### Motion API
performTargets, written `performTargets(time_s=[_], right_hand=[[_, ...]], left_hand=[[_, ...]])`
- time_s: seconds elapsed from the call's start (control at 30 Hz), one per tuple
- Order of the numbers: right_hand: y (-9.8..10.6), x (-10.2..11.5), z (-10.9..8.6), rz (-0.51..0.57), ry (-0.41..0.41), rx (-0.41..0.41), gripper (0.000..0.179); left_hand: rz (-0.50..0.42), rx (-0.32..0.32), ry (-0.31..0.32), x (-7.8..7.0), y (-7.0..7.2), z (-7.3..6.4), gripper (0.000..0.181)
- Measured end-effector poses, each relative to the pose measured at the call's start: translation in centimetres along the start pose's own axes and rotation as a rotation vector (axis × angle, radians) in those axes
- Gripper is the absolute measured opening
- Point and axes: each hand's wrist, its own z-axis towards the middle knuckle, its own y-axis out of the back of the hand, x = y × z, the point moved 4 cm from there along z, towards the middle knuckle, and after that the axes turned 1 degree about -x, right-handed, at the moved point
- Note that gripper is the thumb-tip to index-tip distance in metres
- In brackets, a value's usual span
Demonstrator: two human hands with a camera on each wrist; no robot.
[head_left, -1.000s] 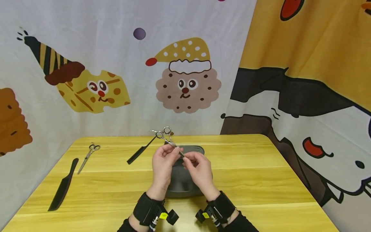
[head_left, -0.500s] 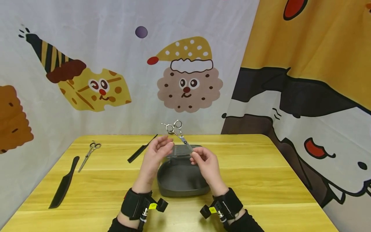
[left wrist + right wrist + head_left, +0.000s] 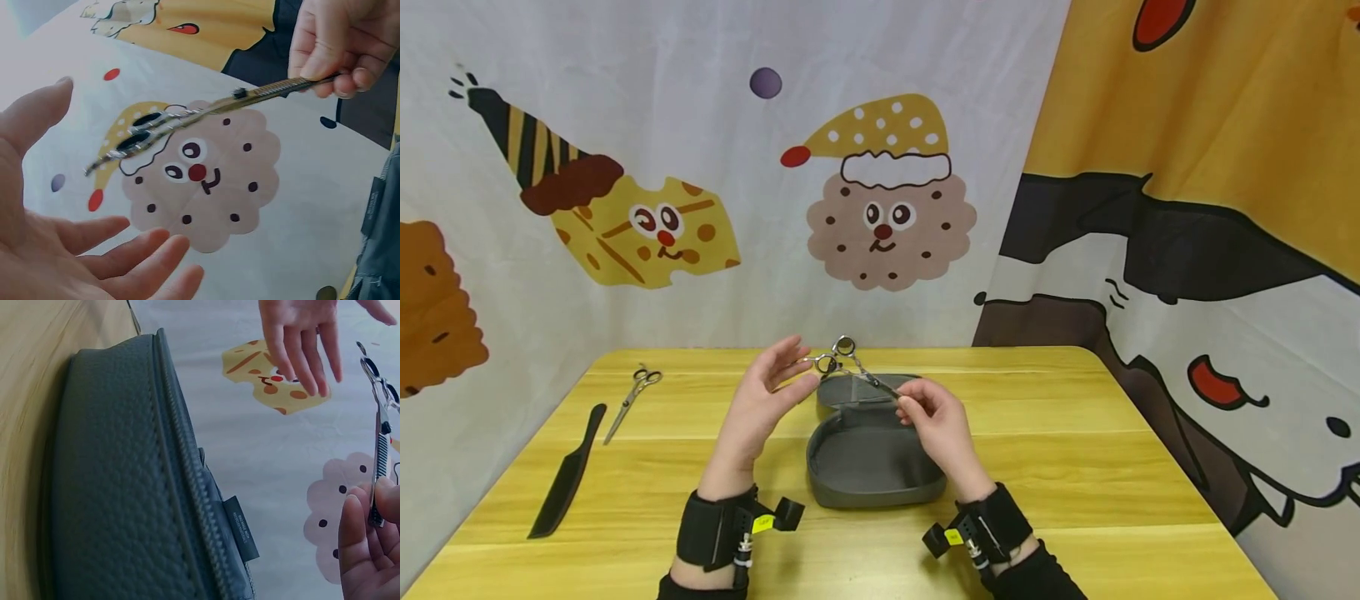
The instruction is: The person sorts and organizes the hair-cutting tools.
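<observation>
1. White fabric printed with cartoon characters (image 3: 880, 50) is hung behind a yellow wood-grain table (image 3: 1075, 467). On the table's left side, a broad black comb with a curved handle (image 3: 568, 483) and a slim silver pair of scissors (image 3: 625, 404) are laid near each other.

2. By the right hand (image 3: 942, 421), silver toothed scissors (image 3: 874, 382) are pinched near the blade tips between thumb and fingers. They are held up by an open dark grey case (image 3: 876, 496), their ring handles (image 3: 836, 365) pointing leftward.

3. Nothing is held by the left hand (image 3: 763, 404); its fingers are spread just beside the handles.

4. So small a pinch could probably slip; the blades are best pressed together by their flat sides, with any support given at the rings.

5. In the head view, the left fingertips seem almost to meet the handles; in both wrist views a gap is shown. The case's pebbled wall and zip (image 3: 194, 475) are revealed plainly only in the right wrist view, its interior only in the head view.
</observation>
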Motion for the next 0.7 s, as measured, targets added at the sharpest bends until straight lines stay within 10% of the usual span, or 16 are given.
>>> performTargets(time_s=[0.7], right_hand=[[-0.42,-0.24,-0.44,-0.240,0.152,0.061,0.010]], left_hand=[[0.273,0.039,-0.008,0.19,-0.22,-0.26,0.052]])
